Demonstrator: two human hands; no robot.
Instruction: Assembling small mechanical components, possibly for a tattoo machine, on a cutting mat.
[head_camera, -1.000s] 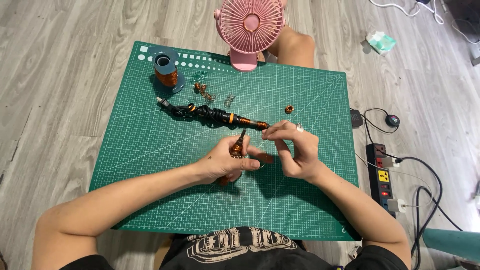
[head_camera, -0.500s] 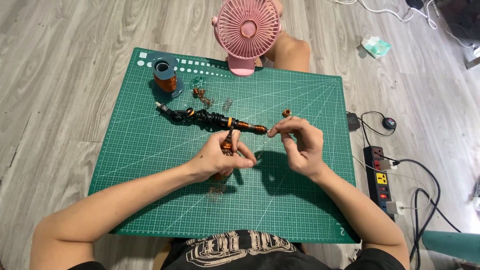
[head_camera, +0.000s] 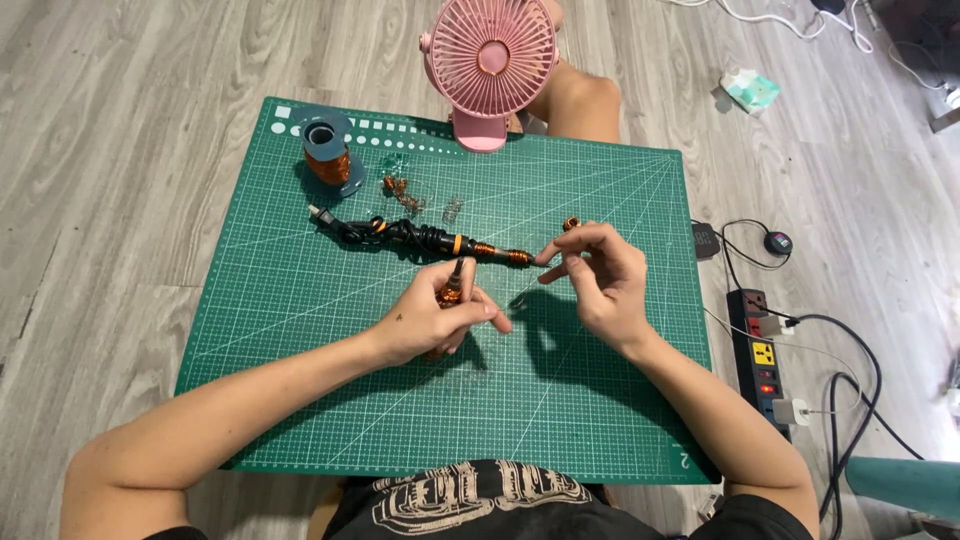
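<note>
Screwdriver (head_camera: 452, 287) x1, L hand (head_camera: 432, 318) grip closed on it | R hand (head_camera: 598, 280) grip unclear | fan (head_camera: 489, 62) x1

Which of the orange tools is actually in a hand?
The small orange-handled tool gripped in the left hand; the long black-and-orange tool lies untouched on the green cutting mat.

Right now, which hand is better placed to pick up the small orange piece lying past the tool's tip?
Right. The right hand hovers with its fingertips beside the small orange piece on the green mat. The left hand is farther off and already grips an orange-handled tool.

Grey wood-plank floor (head_camera: 120, 120), evenly lit
</note>
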